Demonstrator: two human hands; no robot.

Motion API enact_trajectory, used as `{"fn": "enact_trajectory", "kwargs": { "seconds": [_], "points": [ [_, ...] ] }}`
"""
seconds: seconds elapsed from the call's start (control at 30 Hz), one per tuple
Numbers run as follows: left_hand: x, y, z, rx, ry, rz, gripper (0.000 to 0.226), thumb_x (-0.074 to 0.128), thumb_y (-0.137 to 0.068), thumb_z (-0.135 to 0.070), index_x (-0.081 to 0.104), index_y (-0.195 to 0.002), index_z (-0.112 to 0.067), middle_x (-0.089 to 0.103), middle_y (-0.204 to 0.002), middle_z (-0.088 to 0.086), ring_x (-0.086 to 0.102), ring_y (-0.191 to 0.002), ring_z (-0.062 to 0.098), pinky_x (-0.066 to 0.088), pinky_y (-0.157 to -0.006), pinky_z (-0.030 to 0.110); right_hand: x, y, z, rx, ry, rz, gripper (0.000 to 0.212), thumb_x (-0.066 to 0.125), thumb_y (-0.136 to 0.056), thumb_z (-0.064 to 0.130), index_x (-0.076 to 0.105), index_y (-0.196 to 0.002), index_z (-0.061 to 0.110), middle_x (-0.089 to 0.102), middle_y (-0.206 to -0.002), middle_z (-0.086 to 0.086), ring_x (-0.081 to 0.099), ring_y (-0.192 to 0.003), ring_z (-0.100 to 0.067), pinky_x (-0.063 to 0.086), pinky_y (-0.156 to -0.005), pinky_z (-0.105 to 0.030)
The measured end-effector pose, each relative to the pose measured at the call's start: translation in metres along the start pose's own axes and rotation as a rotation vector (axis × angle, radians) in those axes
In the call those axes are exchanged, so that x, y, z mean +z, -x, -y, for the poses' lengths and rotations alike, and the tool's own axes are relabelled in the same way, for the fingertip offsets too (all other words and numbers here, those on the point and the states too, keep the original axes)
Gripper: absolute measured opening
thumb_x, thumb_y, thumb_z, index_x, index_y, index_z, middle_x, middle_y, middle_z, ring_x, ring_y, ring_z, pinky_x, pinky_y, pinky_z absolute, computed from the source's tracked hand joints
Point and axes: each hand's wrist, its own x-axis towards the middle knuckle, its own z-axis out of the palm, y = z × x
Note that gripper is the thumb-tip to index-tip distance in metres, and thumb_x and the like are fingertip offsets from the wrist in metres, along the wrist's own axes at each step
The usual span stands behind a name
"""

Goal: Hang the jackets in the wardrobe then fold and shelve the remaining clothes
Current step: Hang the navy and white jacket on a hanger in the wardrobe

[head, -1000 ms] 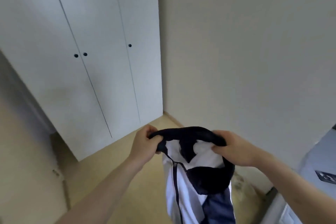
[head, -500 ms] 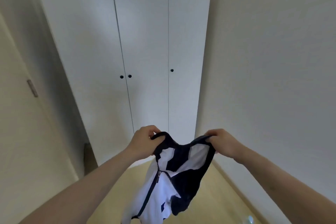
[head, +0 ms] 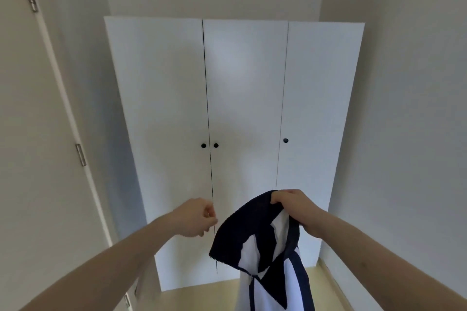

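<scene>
Wardrobe (head: 242, 108): white, three tall doors, all closed, standing against the far wall between two pale side walls. Knobs: three small dark round ones, two paired either side of the left seam (head: 203, 145) (head: 216, 145), one on the right door (head: 285, 140). Jacket (head: 267, 255): white body with navy collar and navy panels, zip teeth visible along the collar edge; it hangs in front of the lower part of the middle door, clear of the floor, its lower part running out of the bottom of the view. Right hand (head: 295, 207): fingers curled round the top of the navy collar, carrying the jacket alone. Left hand (head: 195, 217): held out in front of the left seam below the paired knobs, fingers loosely curled with nothing in them, apart from the jacket and not touching the wardrobe so far as can be told. Floor (head: 202, 298): light wood, visible at the wardrobe's foot. Room door (head: 38, 159): pale, at the left edge, with metal hinges (head: 80, 154) along its frame.
</scene>
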Motion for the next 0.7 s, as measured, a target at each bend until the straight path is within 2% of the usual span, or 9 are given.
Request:
{"fn": "enact_trajectory", "kwargs": {
  "seconds": [0.13,0.23,0.33,0.43,0.47,0.57,0.7],
  "points": [
    [-0.039,-0.047,0.01,-0.03,-0.088,-0.031,0.01,0.066,-0.094,-0.037,0.063,-0.094,-0.027,0.069,-0.084,-0.009,0.067,-0.063,0.005,0.05,-0.061,0.022,-0.004,-0.052,0.018,-0.042,0.089,0.009,0.012,0.06,-0.078,0.027,0.055,-0.072,0.018,0.052,-0.074,-0.003,0.049,-0.071,-0.019,0.037,-0.07,-0.032],
    [-0.072,-0.09,0.022,-0.066,-0.201,-0.093,0.013,0.066,-0.093,-0.042,0.063,-0.097,-0.031,0.063,-0.088,-0.016,0.06,-0.073,0.0,0.045,-0.066,0.022,-0.012,-0.09,0.03,-0.075,0.129,-0.015,0.013,0.059,-0.075,0.032,0.057,-0.071,0.02,0.052,-0.073,-0.002,0.049,-0.07,-0.019,0.038,-0.07,-0.033],
    [-0.102,-0.142,0.04,-0.094,-0.267,-0.131,0.021,0.065,-0.093,-0.043,0.06,-0.108,-0.03,0.061,-0.097,-0.015,0.058,-0.088,0.004,0.049,-0.082,0.027,-0.021,-0.133,0.041,-0.1,0.165,-0.054,0.017,0.059,-0.08,0.032,0.06,-0.074,0.016,0.052,-0.074,-0.003,0.049,-0.07,-0.018,0.038,-0.07,-0.033],
    [-0.127,-0.199,0.063,-0.121,-0.212,-0.15,0.037,0.066,-0.093,-0.04,0.056,-0.126,-0.027,0.062,-0.109,-0.011,0.061,-0.102,0.013,0.051,-0.094,0.032,-0.026,-0.178,0.05,-0.116,0.189,-0.109,0.027,0.059,-0.084,0.031,0.065,-0.086,0.005,0.061,-0.077,-0.011,0.055,-0.071,-0.018,0.043,-0.07,-0.034],
    [-0.132,-0.218,0.071,-0.122,-0.194,-0.157,0.043,0.066,-0.093,-0.039,0.053,-0.132,-0.026,0.062,-0.113,-0.01,0.06,-0.105,0.015,0.05,-0.096,0.032,-0.027,-0.192,0.052,-0.119,0.195,-0.128,0.023,0.059,-0.086,0.03,0.07,-0.087,0.009,0.067,-0.082,-0.012,0.061,-0.073,-0.018,0.048,-0.072,-0.033],
    [-0.144,-0.276,0.097,-0.137,-0.173,-0.159,0.062,0.066,-0.092,-0.037,0.041,-0.147,-0.026,0.052,-0.136,-0.002,0.056,-0.117,0.02,0.048,-0.101,0.035,-0.027,-0.229,0.06,-0.126,0.206,-0.171,0.019,0.058,-0.09,0.026,0.075,-0.083,0.023,0.076,-0.086,0.0,0.072,-0.087,-0.018,0.056,-0.086,-0.035],
    [-0.149,-0.347,0.128,-0.178,-0.177,-0.133,0.072,0.065,-0.091,-0.033,0.03,-0.154,-0.027,0.03,-0.154,0.004,0.053,-0.128,0.028,0.046,-0.103,0.037,-0.022,-0.274,0.064,-0.144,0.201,-0.218,0.022,0.056,-0.094,0.02,0.075,-0.084,0.023,0.076,-0.083,0.003,0.072,-0.089,-0.019,0.056,-0.089,-0.038]
  ]
}}
